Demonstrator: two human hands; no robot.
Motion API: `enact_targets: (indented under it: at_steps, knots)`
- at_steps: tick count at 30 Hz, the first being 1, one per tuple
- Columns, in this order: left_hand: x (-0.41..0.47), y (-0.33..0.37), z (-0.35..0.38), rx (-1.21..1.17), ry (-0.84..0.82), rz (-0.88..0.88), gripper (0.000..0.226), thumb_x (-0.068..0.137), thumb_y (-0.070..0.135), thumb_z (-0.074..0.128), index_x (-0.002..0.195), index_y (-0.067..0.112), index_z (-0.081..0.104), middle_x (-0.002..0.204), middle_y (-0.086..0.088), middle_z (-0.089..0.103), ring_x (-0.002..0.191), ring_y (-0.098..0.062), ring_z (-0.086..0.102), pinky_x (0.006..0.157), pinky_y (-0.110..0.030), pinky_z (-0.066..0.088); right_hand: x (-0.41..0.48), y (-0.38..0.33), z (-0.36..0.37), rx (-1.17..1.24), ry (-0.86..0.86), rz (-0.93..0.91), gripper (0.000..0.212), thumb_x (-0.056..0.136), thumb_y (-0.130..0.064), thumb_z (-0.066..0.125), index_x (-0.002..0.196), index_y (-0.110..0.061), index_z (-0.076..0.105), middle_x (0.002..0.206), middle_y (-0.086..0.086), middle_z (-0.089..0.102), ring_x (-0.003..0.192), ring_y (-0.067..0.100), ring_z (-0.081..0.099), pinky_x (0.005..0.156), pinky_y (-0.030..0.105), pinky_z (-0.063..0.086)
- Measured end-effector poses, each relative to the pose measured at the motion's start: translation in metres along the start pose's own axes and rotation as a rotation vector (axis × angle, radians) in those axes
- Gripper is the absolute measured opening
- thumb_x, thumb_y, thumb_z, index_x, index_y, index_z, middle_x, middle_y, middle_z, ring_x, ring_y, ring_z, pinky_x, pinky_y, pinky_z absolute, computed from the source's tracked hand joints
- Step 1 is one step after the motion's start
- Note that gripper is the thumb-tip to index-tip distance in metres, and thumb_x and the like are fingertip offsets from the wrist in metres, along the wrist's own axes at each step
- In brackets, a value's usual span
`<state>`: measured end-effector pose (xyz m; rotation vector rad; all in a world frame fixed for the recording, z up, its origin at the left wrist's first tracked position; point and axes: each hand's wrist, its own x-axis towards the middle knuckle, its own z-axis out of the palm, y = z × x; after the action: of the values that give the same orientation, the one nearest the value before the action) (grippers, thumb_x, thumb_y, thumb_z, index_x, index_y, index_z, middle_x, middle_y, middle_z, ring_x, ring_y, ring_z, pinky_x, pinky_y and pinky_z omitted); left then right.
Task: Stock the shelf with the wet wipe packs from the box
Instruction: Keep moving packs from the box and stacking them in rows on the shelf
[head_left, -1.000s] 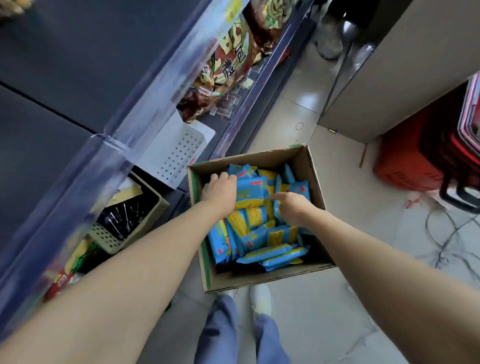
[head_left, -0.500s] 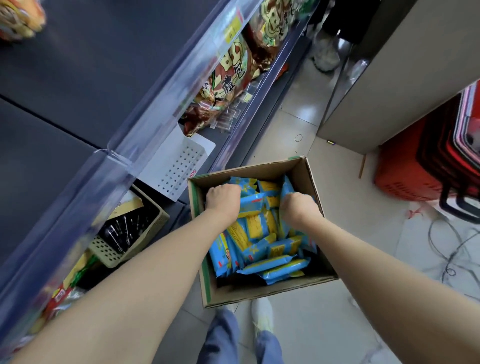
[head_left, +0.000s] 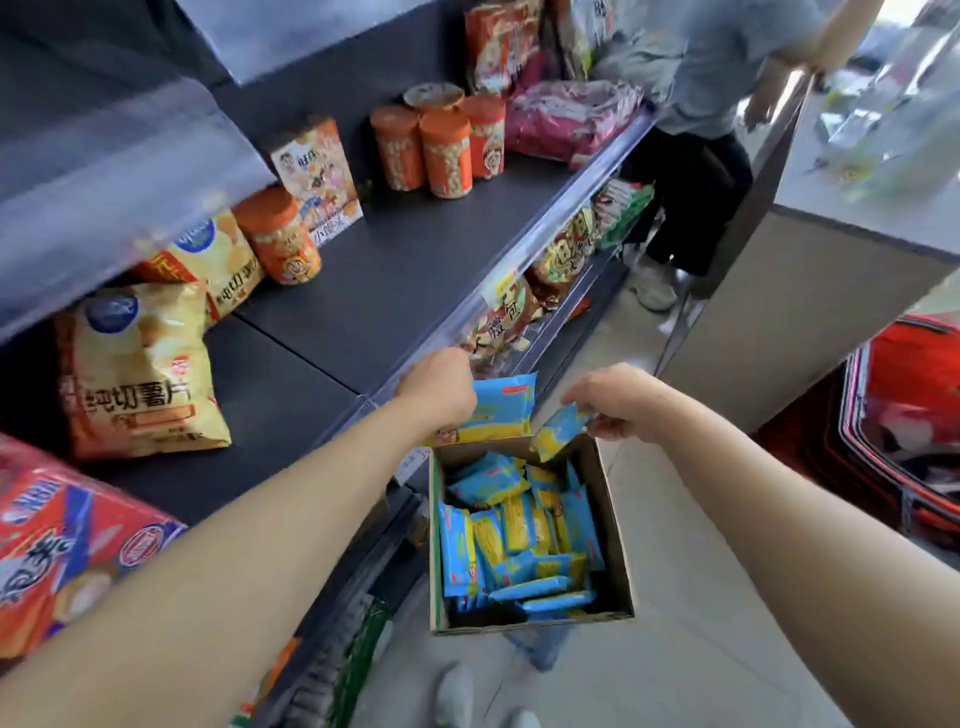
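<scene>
Hovering above the box (head_left: 613, 519), one pack (head_left: 501, 410) is clasped in the left hand (head_left: 439, 387), a second pack (head_left: 558, 434) pinched by fingers of the right hand (head_left: 618, 402), ready for shelving.

blue-yellow wipe packs (head_left: 519, 540) heaped in cardboard box (head_left: 467, 452), two held above

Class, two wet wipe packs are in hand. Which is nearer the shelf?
The pack in the left hand, beside the shelf edge; the right hand holds the other pack over the box.
</scene>
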<state>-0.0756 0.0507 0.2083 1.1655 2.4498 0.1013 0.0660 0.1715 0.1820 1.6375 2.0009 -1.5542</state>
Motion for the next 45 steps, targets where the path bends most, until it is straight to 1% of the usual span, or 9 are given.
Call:
enact_targets:
  at_steps: [5,13,20,23,28,32,36,41,45]
  knots:
    - [-0.056,0.001,-0.083,-0.041,0.267,0.027,0.028,0.081,0.001,0.049,0.107,0.007,0.060,0.117,-0.014,0.062,0.108,-0.034,0.058,0.083,-0.039,0.048,-0.074,-0.071,-0.029,-0.093,-0.032,-0.309,0.046,0.087,0.001,0.050,0.131,-0.011,0.048,0.097,0.004,0.052,0.061,0.010,0.050,0.042,0.018,0.049]
    - [-0.179,-0.046,-0.206,-0.050,0.637,-0.147,0.028,0.082,0.000,0.045,0.107,0.004,0.057,0.115,-0.015,0.059,0.106,-0.034,0.055,0.078,-0.037,0.044,-0.182,-0.178,-0.021,-0.121,-0.039,-0.688,0.033,0.083,0.003,0.045,0.097,-0.022,0.061,0.074,0.003,0.052,0.060,0.016,0.048,0.053,0.023,0.040]
    - [-0.272,-0.128,-0.260,-0.044,0.854,-0.368,0.029,0.080,-0.006,0.043,0.099,0.003,0.063,0.107,-0.016,0.062,0.097,-0.035,0.057,0.078,-0.038,0.046,-0.251,-0.271,0.050,-0.066,-0.053,-0.978,0.020,0.083,0.005,0.051,0.095,-0.009,0.058,0.077,0.007,0.051,0.070,0.018,0.049,0.053,0.024,0.041]
    - [-0.300,-0.176,-0.274,-0.052,0.882,-0.475,0.027,0.080,-0.006,0.045,0.093,0.007,0.065,0.097,-0.015,0.060,0.082,-0.030,0.050,0.068,-0.032,0.040,-0.267,-0.307,0.092,-0.043,-0.053,-1.087,0.021,0.082,0.007,0.055,0.090,-0.011,0.061,0.071,0.007,0.053,0.061,0.014,0.047,0.049,0.020,0.041]
    - [-0.336,-0.267,-0.299,-0.140,0.961,-0.577,0.028,0.084,-0.004,0.046,0.104,0.006,0.063,0.107,-0.013,0.063,0.085,-0.026,0.054,0.068,-0.031,0.039,-0.276,-0.360,0.155,0.037,-0.082,-1.149,0.019,0.084,0.001,0.057,0.089,-0.017,0.062,0.093,0.008,0.059,0.079,0.018,0.056,0.059,0.024,0.046]
    - [-0.352,-0.322,-0.309,-0.137,0.973,-0.662,0.030,0.083,-0.007,0.044,0.104,0.004,0.062,0.099,-0.012,0.060,0.083,-0.025,0.052,0.067,-0.032,0.039,-0.279,-0.392,0.202,0.070,-0.087,-1.221,0.021,0.086,0.000,0.055,0.095,-0.018,0.062,0.095,0.006,0.056,0.066,0.008,0.053,0.053,0.018,0.044]
    - [-0.352,-0.366,-0.307,-0.101,0.920,-0.724,0.030,0.084,-0.008,0.045,0.105,0.004,0.063,0.093,-0.009,0.058,0.079,-0.025,0.051,0.059,-0.029,0.039,-0.271,-0.419,0.249,0.041,-0.102,-1.232,0.019,0.086,-0.001,0.055,0.089,-0.019,0.060,0.095,0.008,0.057,0.080,0.019,0.056,0.061,0.026,0.048]
    - [-0.322,-0.400,-0.304,-0.074,0.801,-0.741,0.043,0.086,-0.008,0.041,0.124,0.007,0.056,0.123,-0.010,0.059,0.105,-0.028,0.057,0.073,-0.029,0.041,-0.247,-0.442,0.289,-0.040,-0.152,-1.162,0.016,0.088,-0.001,0.055,0.089,-0.017,0.060,0.093,0.009,0.056,0.065,0.013,0.054,0.055,0.023,0.046]
    - [-0.295,-0.419,-0.298,-0.060,0.751,-0.739,0.043,0.086,-0.008,0.038,0.123,0.008,0.054,0.127,-0.011,0.054,0.113,-0.030,0.053,0.081,-0.034,0.043,-0.229,-0.454,0.311,-0.029,-0.220,-1.074,0.020,0.091,0.002,0.050,0.093,-0.016,0.059,0.098,0.009,0.057,0.076,0.019,0.060,0.063,0.029,0.053]
